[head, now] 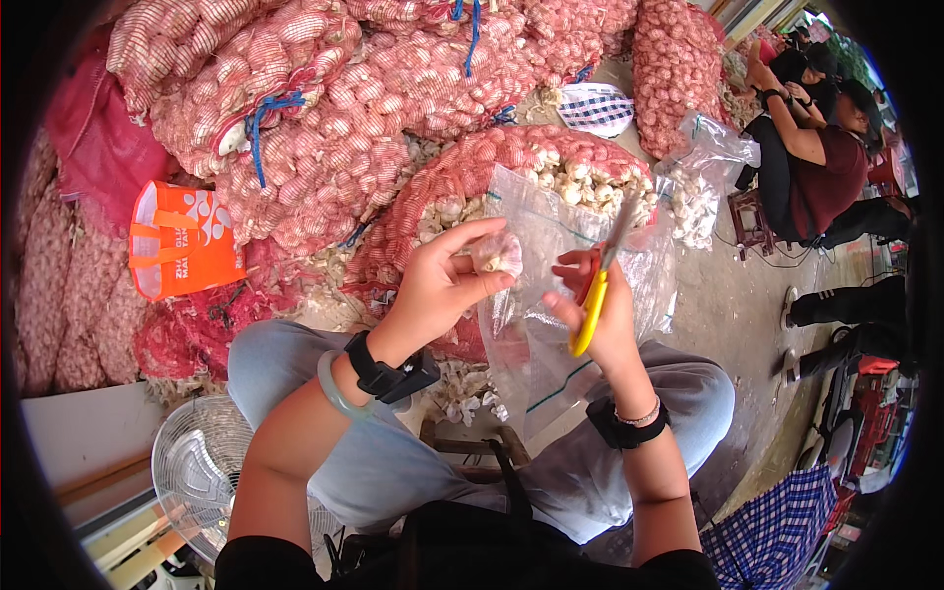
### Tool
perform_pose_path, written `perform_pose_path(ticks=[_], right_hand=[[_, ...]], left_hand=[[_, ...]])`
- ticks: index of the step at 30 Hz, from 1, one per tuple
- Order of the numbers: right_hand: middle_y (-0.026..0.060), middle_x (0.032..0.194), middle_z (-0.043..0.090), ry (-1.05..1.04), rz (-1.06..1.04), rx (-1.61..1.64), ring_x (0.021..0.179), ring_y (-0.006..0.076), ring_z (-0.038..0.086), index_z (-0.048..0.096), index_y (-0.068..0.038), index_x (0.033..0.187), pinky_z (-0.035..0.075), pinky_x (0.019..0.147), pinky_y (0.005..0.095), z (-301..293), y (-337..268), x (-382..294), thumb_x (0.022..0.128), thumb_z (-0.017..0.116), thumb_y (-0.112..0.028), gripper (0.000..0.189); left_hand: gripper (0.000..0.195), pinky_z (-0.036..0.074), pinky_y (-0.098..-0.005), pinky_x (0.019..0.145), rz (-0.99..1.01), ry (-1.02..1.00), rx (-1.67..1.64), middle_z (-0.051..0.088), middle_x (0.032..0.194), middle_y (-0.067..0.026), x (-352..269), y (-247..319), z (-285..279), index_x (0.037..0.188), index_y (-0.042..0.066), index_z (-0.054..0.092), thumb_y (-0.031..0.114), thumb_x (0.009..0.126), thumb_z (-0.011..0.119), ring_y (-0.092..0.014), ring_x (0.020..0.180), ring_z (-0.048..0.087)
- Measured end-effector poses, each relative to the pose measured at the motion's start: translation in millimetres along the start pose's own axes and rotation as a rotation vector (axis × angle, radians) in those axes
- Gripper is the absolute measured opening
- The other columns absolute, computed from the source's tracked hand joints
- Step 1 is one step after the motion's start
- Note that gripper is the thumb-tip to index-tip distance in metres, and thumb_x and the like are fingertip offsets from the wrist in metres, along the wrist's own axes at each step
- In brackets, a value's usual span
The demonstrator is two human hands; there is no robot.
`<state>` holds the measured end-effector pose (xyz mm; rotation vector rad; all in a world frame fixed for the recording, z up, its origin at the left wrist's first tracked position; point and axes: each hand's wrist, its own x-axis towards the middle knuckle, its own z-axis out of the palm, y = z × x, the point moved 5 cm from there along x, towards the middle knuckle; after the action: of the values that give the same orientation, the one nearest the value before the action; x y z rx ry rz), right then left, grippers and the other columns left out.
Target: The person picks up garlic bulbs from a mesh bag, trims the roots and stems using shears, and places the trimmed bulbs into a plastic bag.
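Between the thumb and fingers of my left hand (442,276) is a garlic bulb (498,254), held up over the bags. My right hand (608,317) has a pair of scissors (592,306) with red and yellow handles; the blades point up and away and look blurred. Beneath both hands a clear plastic bag (509,324) hangs between my knees, partly over an open red mesh sack (435,177). Trimmed garlic bulbs (579,184) show at the sack's opening. Whether anything lies deep in the plastic bag is hard to tell.
Full mesh sacks of garlic (354,96) are piled ahead. An orange bag (188,240) stands at left, above a floor fan (199,472). At right are another clear bag of garlic (689,203), seated people (818,147) and a checked umbrella (774,527). Garlic scraps (464,391) lie between my legs.
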<state>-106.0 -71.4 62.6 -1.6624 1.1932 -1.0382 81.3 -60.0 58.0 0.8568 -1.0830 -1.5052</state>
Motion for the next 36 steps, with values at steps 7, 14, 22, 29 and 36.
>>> perform_pose_path(ticks=[7,14,22,29,36], right_hand=[[0.0105,0.083,0.053,0.005,-0.172,-0.783,0.07,0.031,0.058,0.048,-0.003,0.094,0.048,0.056,0.0388,-3.8,-25.2,-4.6,0.059,0.08,-0.052,0.069],[0.0075,0.077,0.054,0.053,-0.195,-0.924,0.064,0.0284,0.059,0.053,-0.006,0.09,0.047,0.051,0.0373,-10.2,-25.5,-5.9,0.059,0.076,-0.057,0.064],[0.0066,0.074,0.058,0.034,-0.146,-0.883,0.059,0.0296,0.059,0.054,-0.005,0.087,0.045,0.052,0.0371,-10.9,-17.3,-6.8,0.059,0.079,-0.052,0.06],[0.0057,0.067,0.055,0.011,-0.083,-0.876,0.057,0.028,0.058,0.052,-0.004,0.08,0.044,0.051,0.0359,-11.7,-12.5,-6.3,0.059,0.079,-0.052,0.059],[0.0063,0.065,0.054,0.056,-0.124,-0.872,0.056,0.0278,0.057,0.051,-0.004,0.079,0.044,0.051,0.0353,-10.4,-16.4,-6.5,0.059,0.079,-0.051,0.058]], left_hand=[[0.049,0.051,-0.0256,0.082,0.143,0.121,0.014,0.057,0.11,-0.0063,4.3,15.9,-19.7,0.119,-0.001,0.046,-0.008,0.076,0.069,-0.013,0.1,0.057],[0.048,0.05,-0.0246,0.083,0.187,0.098,0.02,0.058,0.111,-0.0074,5.2,19.8,-23.7,0.117,-0.001,0.048,-0.007,0.075,0.07,-0.012,0.099,0.058],[0.046,0.05,-0.0234,0.079,0.179,0.121,0.149,0.061,0.104,-0.0066,4.1,20.4,-25.6,0.116,-0.001,0.05,-0.006,0.075,0.071,-0.011,0.096,0.059],[0.045,0.049,-0.0227,0.078,0.18,0.104,0.191,0.061,0.106,-0.0068,4.2,17.4,-26.2,0.116,-0.001,0.051,-0.004,0.076,0.07,-0.011,0.095,0.059],[0.041,0.049,-0.0226,0.079,0.168,0.08,0.256,0.061,0.107,-0.006,4.0,17.9,-25.5,0.113,0.0,0.053,-0.004,0.076,0.069,-0.009,0.095,0.058]])
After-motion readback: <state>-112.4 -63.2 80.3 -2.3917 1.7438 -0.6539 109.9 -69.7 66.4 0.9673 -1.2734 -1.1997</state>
